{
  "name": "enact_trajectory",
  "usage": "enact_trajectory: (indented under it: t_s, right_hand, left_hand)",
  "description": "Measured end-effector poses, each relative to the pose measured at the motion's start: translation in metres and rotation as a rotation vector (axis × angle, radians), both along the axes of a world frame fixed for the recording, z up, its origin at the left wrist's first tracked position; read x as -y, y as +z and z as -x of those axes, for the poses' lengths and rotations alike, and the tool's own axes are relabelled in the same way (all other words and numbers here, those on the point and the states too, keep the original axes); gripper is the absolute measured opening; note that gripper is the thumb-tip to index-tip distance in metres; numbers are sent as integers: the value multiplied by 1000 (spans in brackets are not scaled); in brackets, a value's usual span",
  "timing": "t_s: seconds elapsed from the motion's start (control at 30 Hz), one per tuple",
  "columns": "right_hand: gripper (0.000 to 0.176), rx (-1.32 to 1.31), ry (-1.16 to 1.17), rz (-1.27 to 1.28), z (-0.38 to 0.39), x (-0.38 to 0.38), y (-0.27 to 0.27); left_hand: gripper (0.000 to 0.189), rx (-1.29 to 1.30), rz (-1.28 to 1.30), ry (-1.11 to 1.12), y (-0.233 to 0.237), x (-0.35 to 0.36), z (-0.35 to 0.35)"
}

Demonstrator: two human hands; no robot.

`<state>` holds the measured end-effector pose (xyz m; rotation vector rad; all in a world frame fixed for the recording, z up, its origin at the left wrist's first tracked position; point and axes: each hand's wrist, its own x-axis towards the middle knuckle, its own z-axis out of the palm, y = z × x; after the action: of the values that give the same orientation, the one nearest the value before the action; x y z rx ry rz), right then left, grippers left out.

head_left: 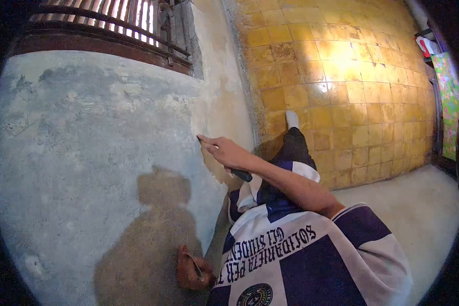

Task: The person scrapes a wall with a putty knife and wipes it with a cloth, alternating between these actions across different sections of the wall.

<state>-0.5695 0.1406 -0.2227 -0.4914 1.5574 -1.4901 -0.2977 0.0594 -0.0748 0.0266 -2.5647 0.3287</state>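
My right hand (222, 153) is closed around a tool with a black handle (241, 175), whose end sticks out below the palm. The tool's dark tip (199, 137) meets the wall, where grey-blue coating borders a beige strip. Beside the hand, an uneven tan patch (214, 166) shows on the wall. Low in the view, in shadow near the shirt, my left hand (195, 270) has its fingers curled round a thin, light-edged object too unclear to name.
A barred wooden window (112, 25) is at the upper left of the wall (76, 132). Yellow tiles (341, 102) cover the floor, with my foot (291, 119) on them. A green floral cloth (446, 102) hangs at the far right. My shadow falls on the wall.
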Motion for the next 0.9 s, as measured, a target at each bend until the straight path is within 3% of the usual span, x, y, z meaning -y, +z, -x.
enact_trajectory:
  t_s: [0.07, 0.2, 0.27, 0.37, 0.5, 0.57, 0.63, 0.73, 0.83, 0.9]
  right_hand:
    - [46, 73, 41, -11, 6, 0, -1]
    - [49, -123, -135, 59, 2, 37, -52]
    - [51, -102, -273, 23, 18, 55, -64]
    - [54, 165, -154, -6, 27, 49, -52]
    - [55, 100, -86, 119, -18, 43, -48]
    - [56, 186, -133, 119, -31, 49, -44]
    - [56, 135, -131, 86, -30, 51, -48]
    - [55, 167, -147, 21, -3, 70, -81]
    - [48, 184, -148, -13, 21, 77, -92]
    - [37, 298, -173, 7, 27, 61, -75]
  left_hand:
    - [20, -7, 0, 10, -3, 2, -4]
    - [21, -13, -12, 26, -7, 10, -10]
    - [21, -10, -11, 39, -9, 13, -14]
    - [22, -13, -4, 54, -15, 22, -20]
    - [26, -38, -52, 96, -6, 14, 4]
    - [29, 68, -29, 246, -11, 20, -15]
    - [32, 84, -55, 252, -15, 23, -23]
    - [33, -1, -98, 115, 0, 15, 25]
    - [30, 37, -67, 168, 7, 13, 33]
    - [28, 91, -180, 281, 4, 16, 32]
